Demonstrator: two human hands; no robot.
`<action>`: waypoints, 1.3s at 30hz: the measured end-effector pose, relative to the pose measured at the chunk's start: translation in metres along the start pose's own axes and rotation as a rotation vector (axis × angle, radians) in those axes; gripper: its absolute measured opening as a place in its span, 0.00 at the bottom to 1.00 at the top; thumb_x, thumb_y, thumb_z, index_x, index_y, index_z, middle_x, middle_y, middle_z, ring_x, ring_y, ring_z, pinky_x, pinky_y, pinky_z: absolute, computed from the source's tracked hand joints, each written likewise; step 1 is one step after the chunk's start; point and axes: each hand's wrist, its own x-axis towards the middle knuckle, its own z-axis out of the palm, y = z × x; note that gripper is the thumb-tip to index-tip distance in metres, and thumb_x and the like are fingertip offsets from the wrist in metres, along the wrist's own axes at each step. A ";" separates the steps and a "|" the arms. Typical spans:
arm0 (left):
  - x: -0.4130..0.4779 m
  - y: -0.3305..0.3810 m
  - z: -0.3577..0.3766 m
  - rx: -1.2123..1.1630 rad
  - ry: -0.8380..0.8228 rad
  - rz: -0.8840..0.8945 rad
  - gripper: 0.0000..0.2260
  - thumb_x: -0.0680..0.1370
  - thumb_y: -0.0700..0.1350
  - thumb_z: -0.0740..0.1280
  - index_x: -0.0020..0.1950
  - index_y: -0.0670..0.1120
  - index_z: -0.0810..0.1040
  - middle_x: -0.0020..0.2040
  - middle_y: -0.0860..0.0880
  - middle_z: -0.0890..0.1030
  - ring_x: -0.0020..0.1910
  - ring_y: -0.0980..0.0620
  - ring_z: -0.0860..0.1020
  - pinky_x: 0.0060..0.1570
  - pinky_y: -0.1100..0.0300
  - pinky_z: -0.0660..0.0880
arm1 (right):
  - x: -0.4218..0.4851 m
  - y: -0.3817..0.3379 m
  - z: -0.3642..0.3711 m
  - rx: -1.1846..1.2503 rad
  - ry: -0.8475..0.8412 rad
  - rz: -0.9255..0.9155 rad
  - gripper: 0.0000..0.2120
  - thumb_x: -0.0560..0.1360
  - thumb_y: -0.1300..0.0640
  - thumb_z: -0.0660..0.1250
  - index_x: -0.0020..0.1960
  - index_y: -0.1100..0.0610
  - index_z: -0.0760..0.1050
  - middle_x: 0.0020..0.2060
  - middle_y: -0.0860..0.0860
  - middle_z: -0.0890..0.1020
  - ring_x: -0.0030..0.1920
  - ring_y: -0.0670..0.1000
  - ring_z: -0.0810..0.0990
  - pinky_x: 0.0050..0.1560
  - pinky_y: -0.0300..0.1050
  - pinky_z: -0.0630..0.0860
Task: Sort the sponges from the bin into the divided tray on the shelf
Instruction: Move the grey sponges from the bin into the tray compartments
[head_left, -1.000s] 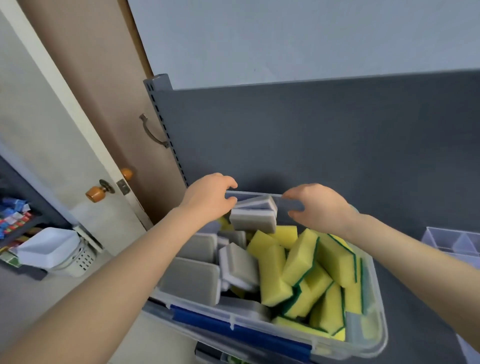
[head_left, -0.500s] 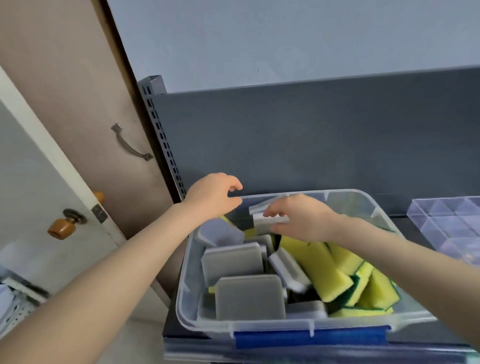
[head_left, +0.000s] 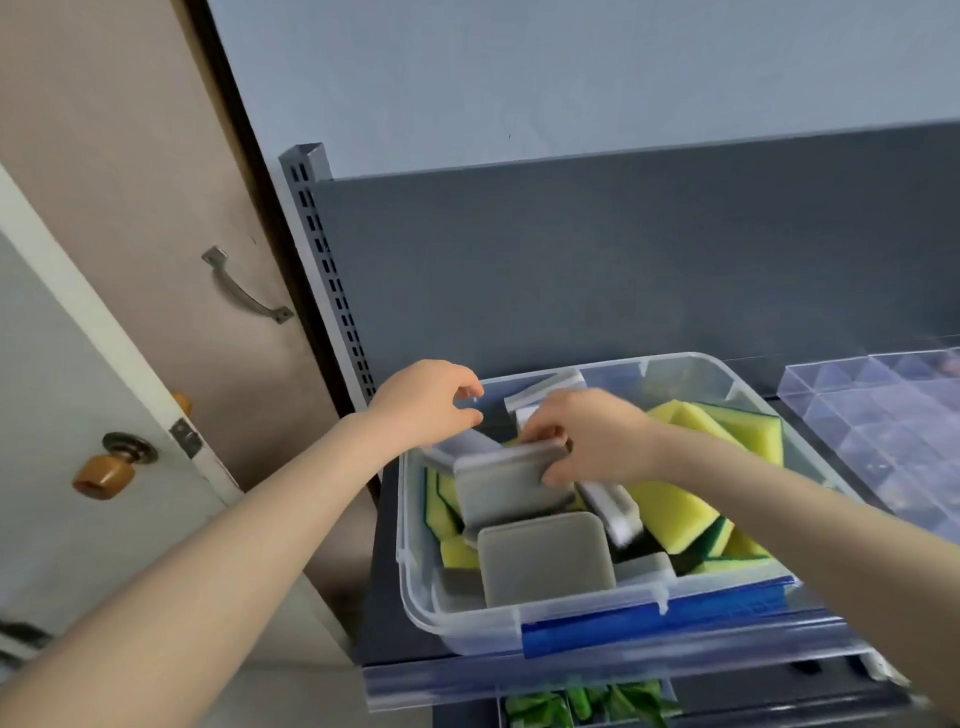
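Pinching the upper edge of a grey sponge (head_left: 506, 486), the right hand (head_left: 597, 436) reaches into the clear bin (head_left: 413, 551) from the right. Its grip is narrow, with fingers curled over the sponge's top edge and the thumb against the grey face. That sponge is inside the bin, left of centre, tilted up on its lower edge with the broad grey face toward the camera. Its pale top edge, the long axis, runs left to right across the bin, slightly higher on the hand's side. Its lower edge dips behind a second grey sponge (head_left: 545, 558), which lies face-up against the near wall. More grey pieces sit at the back and in the near-left corner, and a white-and-grey one (head_left: 610, 512) slants down to the right just beside the held sponge. Yellow sponges with green backing (head_left: 670, 506) fill the bin's right half, and a few show by the left wall under the grey ones. The left hand (head_left: 423, 402) hovers at the bin's far-left corner, fingers and thumb curled in a loose C; whether its grip has the rim I cannot tell. The bin stands on a dark shelf (head_left: 384, 597), with a blue latch (head_left: 649, 621) on its near wall. The clear divided tray (head_left: 883, 426) sits just right of the bin, its compartments too blurred to read.
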 end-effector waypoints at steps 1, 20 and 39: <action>-0.001 -0.002 -0.002 -0.001 -0.002 -0.003 0.12 0.74 0.52 0.69 0.57 0.55 0.78 0.54 0.58 0.79 0.52 0.57 0.76 0.49 0.58 0.74 | -0.002 0.005 -0.009 0.017 0.051 0.017 0.19 0.65 0.53 0.73 0.56 0.49 0.79 0.48 0.46 0.79 0.48 0.47 0.75 0.47 0.41 0.72; 0.019 0.015 0.029 0.542 -0.412 0.167 0.18 0.77 0.53 0.63 0.67 0.52 0.71 0.60 0.48 0.77 0.60 0.44 0.73 0.54 0.53 0.67 | -0.030 0.060 -0.009 0.054 0.343 0.241 0.19 0.67 0.57 0.70 0.56 0.46 0.76 0.47 0.44 0.81 0.44 0.47 0.75 0.42 0.42 0.72; 0.032 0.017 0.000 0.023 -0.121 0.016 0.24 0.71 0.51 0.70 0.65 0.52 0.69 0.57 0.52 0.72 0.54 0.50 0.73 0.50 0.52 0.74 | -0.038 0.071 -0.015 0.043 0.355 0.233 0.19 0.69 0.60 0.67 0.59 0.46 0.74 0.54 0.45 0.79 0.50 0.47 0.74 0.45 0.41 0.70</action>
